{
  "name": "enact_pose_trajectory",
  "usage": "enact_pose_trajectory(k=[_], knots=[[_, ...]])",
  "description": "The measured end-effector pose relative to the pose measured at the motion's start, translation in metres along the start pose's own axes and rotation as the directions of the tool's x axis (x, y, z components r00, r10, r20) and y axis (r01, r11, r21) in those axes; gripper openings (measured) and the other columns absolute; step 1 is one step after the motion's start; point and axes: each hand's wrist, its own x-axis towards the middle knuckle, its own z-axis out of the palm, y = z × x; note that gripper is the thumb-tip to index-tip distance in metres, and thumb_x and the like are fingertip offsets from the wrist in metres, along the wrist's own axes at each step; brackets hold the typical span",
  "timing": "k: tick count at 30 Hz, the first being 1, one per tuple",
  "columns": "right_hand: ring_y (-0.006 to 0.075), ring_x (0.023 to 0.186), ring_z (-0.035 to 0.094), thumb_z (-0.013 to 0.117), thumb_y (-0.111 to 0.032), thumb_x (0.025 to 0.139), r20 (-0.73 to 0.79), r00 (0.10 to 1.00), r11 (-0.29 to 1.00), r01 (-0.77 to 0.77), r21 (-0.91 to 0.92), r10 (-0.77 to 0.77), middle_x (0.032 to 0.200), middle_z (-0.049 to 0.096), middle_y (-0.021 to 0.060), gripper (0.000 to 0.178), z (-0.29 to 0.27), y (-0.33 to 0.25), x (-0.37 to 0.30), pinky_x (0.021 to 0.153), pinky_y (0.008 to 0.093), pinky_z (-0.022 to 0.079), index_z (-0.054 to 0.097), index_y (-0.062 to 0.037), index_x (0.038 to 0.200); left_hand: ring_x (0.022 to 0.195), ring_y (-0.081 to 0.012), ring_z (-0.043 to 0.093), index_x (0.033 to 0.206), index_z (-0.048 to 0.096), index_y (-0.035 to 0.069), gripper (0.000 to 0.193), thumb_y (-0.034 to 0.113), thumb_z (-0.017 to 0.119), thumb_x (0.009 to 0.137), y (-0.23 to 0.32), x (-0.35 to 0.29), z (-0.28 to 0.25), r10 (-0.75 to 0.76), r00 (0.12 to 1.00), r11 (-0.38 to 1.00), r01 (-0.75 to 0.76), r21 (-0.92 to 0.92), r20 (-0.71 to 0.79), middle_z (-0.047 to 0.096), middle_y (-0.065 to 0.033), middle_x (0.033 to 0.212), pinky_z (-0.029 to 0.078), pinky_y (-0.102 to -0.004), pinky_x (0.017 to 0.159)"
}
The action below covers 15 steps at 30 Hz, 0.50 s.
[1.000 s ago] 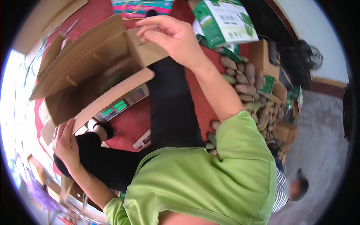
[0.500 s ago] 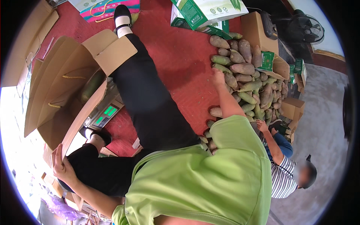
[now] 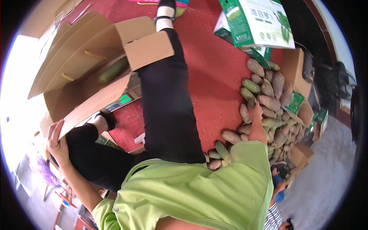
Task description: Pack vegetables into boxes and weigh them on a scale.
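Note:
My left hand (image 3: 57, 143) grips the near edge of an open cardboard box (image 3: 92, 99), fingers hooked over the rim. Inside the box lies a long green radish (image 3: 113, 71); yellow cord handles hang from its wall. To the right, my outstretched right arm reaches a heap of muddy green and brownish radishes (image 3: 270, 102). There my right hand (image 3: 256, 112) has its fingers closed round a dark radish (image 3: 251, 104), whose end shows past the fingers. The palm side of that hand is hidden.
A scale with a lit green display (image 3: 125, 99) stands under the box. Green-and-white cartons (image 3: 264, 23) lie at the far right on the red carpet (image 3: 214, 96). A person in a striped top (image 3: 273, 217) is beyond the heap. Several loose radishes (image 3: 222, 151) lie near my right side.
The whole view has swung, so box and heap sit differently in the picture. My right hand has moved a little further into the heap. My left hand stays on the box edge.

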Motion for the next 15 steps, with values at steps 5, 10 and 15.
enact_pose_trajectory(k=[5,10,15], knots=[[0.0274,0.128,0.041,0.075,-0.025,0.074,-0.148,0.985,0.972,0.051,-0.231,-0.086,0.135,0.045,0.0047,0.075,0.023,-0.003,0.004,0.096,0.0499,0.044,0.039,-0.0239,0.139,0.091,-0.0257,0.064,0.100,0.069,0.000,0.031,-0.007,0.062,0.071,0.006,0.002,-0.006,-0.012,1.000,1.000,0.011,-0.005,-0.010,0.067,-0.0119,0.094,0.048,-0.0317,0.083],[0.0281,0.123,0.047,0.074,-0.026,0.076,-0.146,0.971,0.943,0.136,-0.303,-0.188,0.130,0.050,0.0050,0.062,0.036,-0.001,0.004,0.092,0.0504,0.046,0.046,-0.0211,0.130,0.088,-0.0265,0.065,0.097,0.070,0.001,0.028,-0.003,0.063,0.070,0.008,0.003,-0.004,0.015,0.999,1.000,-0.015,-0.003,-0.039,0.067,-0.0113,0.092,0.050,-0.0325,0.080],[0.0327,0.120,0.050,0.076,-0.028,0.074,-0.180,0.920,0.927,0.308,-0.216,-0.348,0.131,0.052,0.0099,0.070,0.021,-0.018,-0.025,0.094,0.0494,0.046,0.043,-0.0162,0.135,0.088,-0.0259,0.065,0.095,0.072,0.003,0.032,-0.003,0.061,0.066,0.008,0.001,-0.004,0.054,0.996,0.997,-0.050,0.061,-0.068,0.068,-0.0098,0.091,0.051,-0.0322,0.080]])
